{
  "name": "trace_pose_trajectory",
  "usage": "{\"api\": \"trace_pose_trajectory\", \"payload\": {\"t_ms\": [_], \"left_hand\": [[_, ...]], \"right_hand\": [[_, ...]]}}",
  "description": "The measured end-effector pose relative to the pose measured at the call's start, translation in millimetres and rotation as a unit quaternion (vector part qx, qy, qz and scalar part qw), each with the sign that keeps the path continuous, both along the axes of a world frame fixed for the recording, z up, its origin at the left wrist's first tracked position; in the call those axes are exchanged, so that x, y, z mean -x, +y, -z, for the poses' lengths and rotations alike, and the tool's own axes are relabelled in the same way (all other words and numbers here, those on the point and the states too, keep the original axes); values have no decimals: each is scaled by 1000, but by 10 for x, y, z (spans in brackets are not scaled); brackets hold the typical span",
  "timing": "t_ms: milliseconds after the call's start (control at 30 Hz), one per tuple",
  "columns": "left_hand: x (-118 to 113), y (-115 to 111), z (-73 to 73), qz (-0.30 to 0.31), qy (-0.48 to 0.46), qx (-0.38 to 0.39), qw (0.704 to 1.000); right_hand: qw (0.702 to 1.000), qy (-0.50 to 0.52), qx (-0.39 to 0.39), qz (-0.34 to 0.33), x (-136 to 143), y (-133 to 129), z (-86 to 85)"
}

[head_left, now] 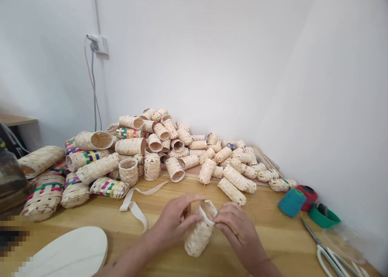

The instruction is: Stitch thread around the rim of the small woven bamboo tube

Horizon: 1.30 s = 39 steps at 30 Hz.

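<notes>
— The woven tube point(198, 232)? 
— Pale straw, cream band at its rim. 
— The spools? 
— One teal spool point(291, 202), one red spool point(307, 195). Baskets point(45, 194) carry rainbow stripes.

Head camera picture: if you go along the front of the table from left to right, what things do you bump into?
White oval board → left hand → small woven basket → right hand → teal thread spool → scissors.

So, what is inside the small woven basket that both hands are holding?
The small woven basket has a white strip at its open mouth. The left hand and right hand cover its depth.
</notes>
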State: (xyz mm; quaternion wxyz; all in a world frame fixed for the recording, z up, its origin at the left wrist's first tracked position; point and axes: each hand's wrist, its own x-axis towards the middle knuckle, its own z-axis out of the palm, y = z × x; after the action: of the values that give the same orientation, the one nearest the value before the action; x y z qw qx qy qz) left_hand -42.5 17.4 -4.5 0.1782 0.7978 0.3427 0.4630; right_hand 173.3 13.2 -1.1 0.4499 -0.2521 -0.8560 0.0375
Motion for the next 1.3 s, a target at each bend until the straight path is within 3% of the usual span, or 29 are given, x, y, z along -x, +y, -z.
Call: {"api": "trace_pose_trajectory", "payload": {"t_ms": [100,233,300,533,967,1300], "left_hand": [[59,24,-49,-3,1,-4,1000],[63,55,-86,116,19,-55,991],[51,66,-85,144,29,-57,988],[18,45,-105,148,-26,18,988],[-59,-49,-104,114,1,23,993],[-69,-57,-64,92,9,10,996]], "right_hand": [[1000,-7,15,-5,-16,2,5],[1000,-11,19,-16,-23,3,19],[1000,-14,13,-19,-18,-2,7],[1000,-8,-6,-27,11,-38,-88],[999,-21,-23,-24,-1,-32,-51],[999,16,-37,-28,145,-94,11]]}}
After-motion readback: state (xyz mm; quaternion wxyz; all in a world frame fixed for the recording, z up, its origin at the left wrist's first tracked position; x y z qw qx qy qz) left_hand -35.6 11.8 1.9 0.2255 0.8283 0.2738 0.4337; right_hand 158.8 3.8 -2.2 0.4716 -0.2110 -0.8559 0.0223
